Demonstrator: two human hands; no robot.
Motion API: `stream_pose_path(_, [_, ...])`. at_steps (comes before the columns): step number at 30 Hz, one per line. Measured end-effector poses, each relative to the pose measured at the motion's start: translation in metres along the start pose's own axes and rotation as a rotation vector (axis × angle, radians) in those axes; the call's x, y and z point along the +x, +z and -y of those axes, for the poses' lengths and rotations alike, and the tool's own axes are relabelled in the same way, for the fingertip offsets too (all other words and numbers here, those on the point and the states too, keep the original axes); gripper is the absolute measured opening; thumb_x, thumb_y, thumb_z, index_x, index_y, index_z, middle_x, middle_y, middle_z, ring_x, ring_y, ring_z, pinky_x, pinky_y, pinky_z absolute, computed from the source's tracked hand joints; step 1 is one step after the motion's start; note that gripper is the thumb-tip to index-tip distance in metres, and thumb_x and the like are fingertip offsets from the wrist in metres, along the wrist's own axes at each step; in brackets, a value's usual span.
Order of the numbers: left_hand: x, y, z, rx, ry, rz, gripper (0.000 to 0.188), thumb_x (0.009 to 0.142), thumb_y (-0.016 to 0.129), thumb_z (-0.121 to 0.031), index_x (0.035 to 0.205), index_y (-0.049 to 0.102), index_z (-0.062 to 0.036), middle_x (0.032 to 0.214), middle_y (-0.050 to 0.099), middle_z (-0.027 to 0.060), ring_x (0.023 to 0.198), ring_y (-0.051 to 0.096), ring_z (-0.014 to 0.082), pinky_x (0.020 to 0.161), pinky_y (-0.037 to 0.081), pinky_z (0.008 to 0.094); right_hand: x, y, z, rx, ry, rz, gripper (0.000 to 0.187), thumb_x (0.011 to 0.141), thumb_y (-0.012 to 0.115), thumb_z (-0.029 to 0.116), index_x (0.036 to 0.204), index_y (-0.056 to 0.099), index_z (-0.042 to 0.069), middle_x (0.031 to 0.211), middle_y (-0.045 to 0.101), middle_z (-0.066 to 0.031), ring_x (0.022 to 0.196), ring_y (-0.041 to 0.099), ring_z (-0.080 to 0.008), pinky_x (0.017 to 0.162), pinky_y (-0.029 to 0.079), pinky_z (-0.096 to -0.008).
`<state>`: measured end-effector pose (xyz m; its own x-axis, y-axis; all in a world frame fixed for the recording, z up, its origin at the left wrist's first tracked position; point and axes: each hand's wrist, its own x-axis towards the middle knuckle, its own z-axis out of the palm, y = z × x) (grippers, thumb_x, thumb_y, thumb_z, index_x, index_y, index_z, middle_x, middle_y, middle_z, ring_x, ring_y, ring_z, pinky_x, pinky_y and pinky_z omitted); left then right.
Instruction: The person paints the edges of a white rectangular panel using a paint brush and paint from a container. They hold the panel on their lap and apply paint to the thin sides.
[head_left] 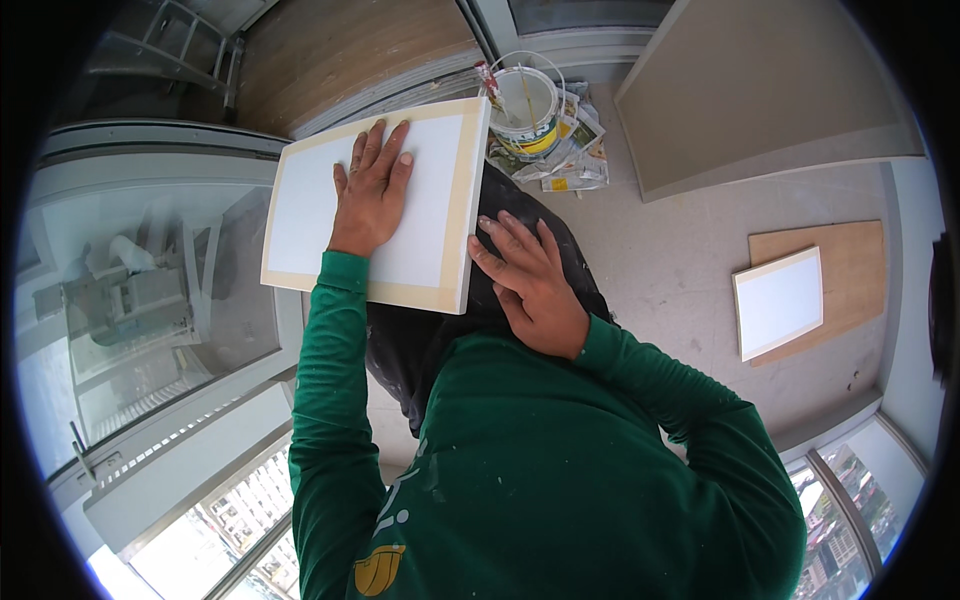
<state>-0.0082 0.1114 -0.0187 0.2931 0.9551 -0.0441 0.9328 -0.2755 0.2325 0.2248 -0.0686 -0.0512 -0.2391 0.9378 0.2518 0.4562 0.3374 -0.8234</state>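
A white rectangular panel [432, 190] with a cream tape-like border rests across my lap, tilted, its thick white edge toward my right. My left hand [368, 195] lies flat on the panel's white face, fingers stretched away from me. Beside the panel's right edge is my right hand [535, 285], fingers apart and nothing in it. Its fingertips are at that edge, and whether they press on it I cannot tell. Under both is my dark trouser leg [545, 215].
A paint bucket [528, 105] holding a red-handled brush stands on newspaper [580, 160] ahead. A second bordered panel [780, 300] lies on brown board [850, 270] at right. A large grey-brown panel [760, 90] stands at far right; a glass door [150, 290] is left.
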Motion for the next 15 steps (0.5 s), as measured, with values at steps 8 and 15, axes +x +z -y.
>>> stream_pose_path(8, [0.0,0.0,-0.001,0.005,-0.001,0.001,0.057,0.113,0.035,-0.055,0.166,0.042,-0.0347,0.177,0.031,0.0072,0.165,0.022,0.0357,0.129,0.007,0.0714,-0.003,-0.007,0.0,-0.005,0.004,0.067,0.067,0.097,0.056,-0.006,0.158,0.057,0.021,0.172,0.039,-0.0152,0.162,0.028,-0.0393,0.129,0.012,-0.0666])
stream_pose_path(15, [0.0,0.0,-0.002,-0.004,-0.001,-0.007,0.057,0.114,0.035,-0.054,0.166,0.043,-0.033,0.177,0.031,0.0083,0.165,0.022,0.0362,0.128,0.005,0.0714,-0.009,-0.019,-0.023,0.369,-0.022,0.008,0.062,0.092,0.052,-0.015,0.146,0.062,0.014,0.167,0.047,-0.0144,0.159,0.038,-0.0369,0.13,0.02,-0.0575])
